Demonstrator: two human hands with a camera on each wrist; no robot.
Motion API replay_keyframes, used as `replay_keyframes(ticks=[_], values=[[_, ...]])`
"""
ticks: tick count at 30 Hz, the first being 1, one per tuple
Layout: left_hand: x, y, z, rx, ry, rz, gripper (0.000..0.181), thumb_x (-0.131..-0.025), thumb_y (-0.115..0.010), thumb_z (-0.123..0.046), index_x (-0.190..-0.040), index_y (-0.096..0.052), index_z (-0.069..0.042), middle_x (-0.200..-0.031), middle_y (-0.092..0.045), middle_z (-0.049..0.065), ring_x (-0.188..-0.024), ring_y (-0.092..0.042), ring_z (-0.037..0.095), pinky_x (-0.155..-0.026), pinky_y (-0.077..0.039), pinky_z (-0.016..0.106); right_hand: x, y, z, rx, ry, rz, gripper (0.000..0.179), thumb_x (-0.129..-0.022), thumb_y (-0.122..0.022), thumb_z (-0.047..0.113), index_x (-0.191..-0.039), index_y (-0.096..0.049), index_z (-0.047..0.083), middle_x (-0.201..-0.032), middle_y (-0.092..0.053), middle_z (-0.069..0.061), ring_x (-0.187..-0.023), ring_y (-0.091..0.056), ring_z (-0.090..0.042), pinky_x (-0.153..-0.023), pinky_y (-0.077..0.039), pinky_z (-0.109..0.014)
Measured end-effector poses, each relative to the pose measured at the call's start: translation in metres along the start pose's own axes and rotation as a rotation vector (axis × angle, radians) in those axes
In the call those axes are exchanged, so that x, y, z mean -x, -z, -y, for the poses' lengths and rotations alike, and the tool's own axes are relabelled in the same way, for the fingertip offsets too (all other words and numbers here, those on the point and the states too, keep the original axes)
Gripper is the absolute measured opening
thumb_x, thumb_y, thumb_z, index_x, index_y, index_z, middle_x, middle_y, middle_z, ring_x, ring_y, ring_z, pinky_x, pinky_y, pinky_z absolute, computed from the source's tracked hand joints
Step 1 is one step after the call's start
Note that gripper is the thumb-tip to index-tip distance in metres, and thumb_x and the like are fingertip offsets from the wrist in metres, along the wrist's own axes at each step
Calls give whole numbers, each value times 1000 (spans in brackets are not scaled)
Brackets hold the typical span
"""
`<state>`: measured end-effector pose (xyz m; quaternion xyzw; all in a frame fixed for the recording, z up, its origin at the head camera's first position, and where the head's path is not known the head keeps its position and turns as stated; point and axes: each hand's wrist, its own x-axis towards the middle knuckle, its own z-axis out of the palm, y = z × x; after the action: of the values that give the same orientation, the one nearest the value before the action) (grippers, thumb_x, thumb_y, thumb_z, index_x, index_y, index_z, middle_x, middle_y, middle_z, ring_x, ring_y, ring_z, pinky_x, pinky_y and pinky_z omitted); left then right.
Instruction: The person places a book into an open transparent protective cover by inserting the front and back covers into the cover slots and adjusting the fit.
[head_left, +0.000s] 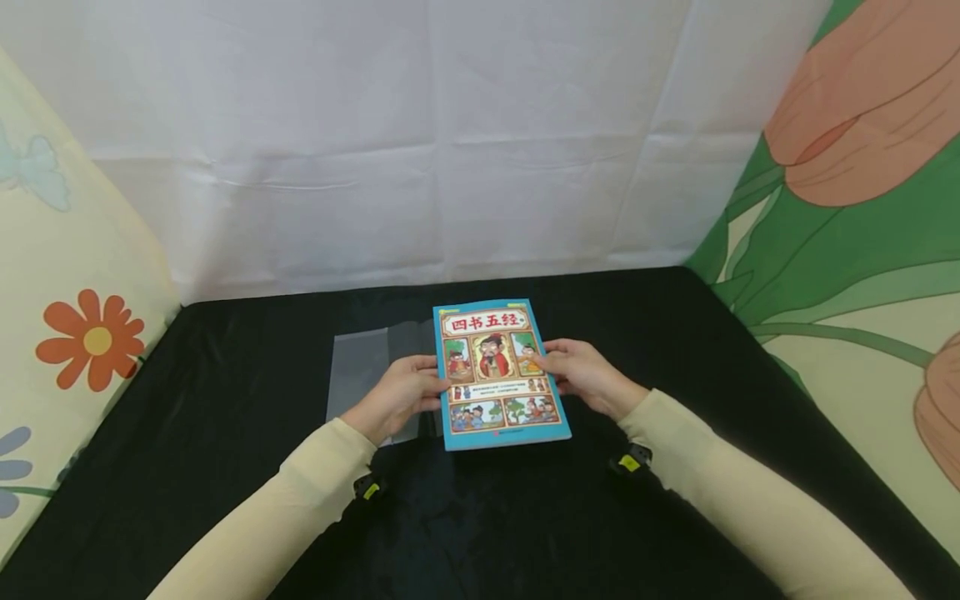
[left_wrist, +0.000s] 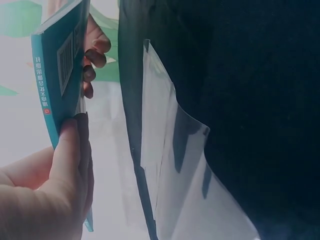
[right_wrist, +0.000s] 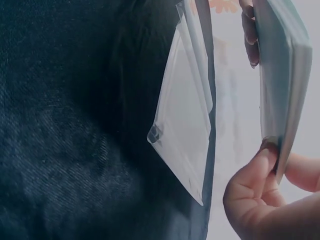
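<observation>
A blue picture book [head_left: 495, 375] with red title characters and cartoon panels is raised above the table, its front cover facing up. My left hand [head_left: 401, 392] grips its left edge, and my right hand [head_left: 588, 375] grips the right edge, thumb on top. Seen from the left wrist, the spine and back cover with a barcode [left_wrist: 65, 65] show. The page edges [right_wrist: 299, 85] are visible in the right wrist view. Under and left of the book lies a clear plastic book cover [head_left: 356, 367], spread on the table and partly hidden by the left hand and book.
Black cloth [head_left: 225, 433] covers the table. A white curtain [head_left: 435, 142] hangs behind it. Patterned panels with a red flower [head_left: 97, 340] on the left and large tulips [head_left: 862, 100] on the right flank the table.
</observation>
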<state>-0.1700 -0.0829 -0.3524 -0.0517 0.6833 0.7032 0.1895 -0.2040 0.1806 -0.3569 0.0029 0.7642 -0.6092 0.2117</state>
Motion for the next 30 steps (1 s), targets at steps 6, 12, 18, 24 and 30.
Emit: replay_keyframes(ticks=[6, 12, 18, 24, 30], values=[[-2, 2, 3, -11, 1, -11, 41, -99, -51, 0, -138, -41, 7, -122, -60, 23, -89, -66, 19, -75, -55, 30, -5, -3, -3, -13, -12, -7, 46, -102, -53, 20, -136, -40, -7, -99, -64, -7, -78, -61, -13, -68, -50, -27], [-5, 3, 5, -16, 9, -14, 42, -99, -51, 1, -138, -40, 9, -123, -59, 25, -88, -65, 18, -73, -55, 29, -7, -6, -5, -11, -23, -9, 44, -103, -50, 19, -137, -40, -7, -101, -62, -9, -78, -60, -14, -68, -48, -27], [-7, 4, 6, -33, 35, -33, 44, -98, -51, 1, -139, -39, 10, -126, -57, 25, -85, -64, 17, -68, -53, 25, -10, -10, -4, -4, -37, -16, 45, -103, -48, 18, -139, -38, -6, -104, -62, -11, -77, -60, -13, -66, -49, -27], [-10, 6, 5, -70, 60, -49, 45, -99, -51, 0, -140, -37, 10, -126, -56, 25, -93, -64, 22, -75, -54, 30, -16, -12, -4, 0, -30, -29, 46, -103, -48, 16, -142, -36, -7, -104, -63, -14, -75, -62, -13, -65, -50, -27], [-17, 5, 4, -123, 99, -83, 41, -99, -51, 0, -137, -42, 10, -120, -59, 25, -100, -64, 29, -85, -53, 38, -25, -14, -4, 15, -45, -43, 45, -103, -49, 16, -141, -38, -5, -103, -63, -12, -74, -62, -12, -65, -51, -28]])
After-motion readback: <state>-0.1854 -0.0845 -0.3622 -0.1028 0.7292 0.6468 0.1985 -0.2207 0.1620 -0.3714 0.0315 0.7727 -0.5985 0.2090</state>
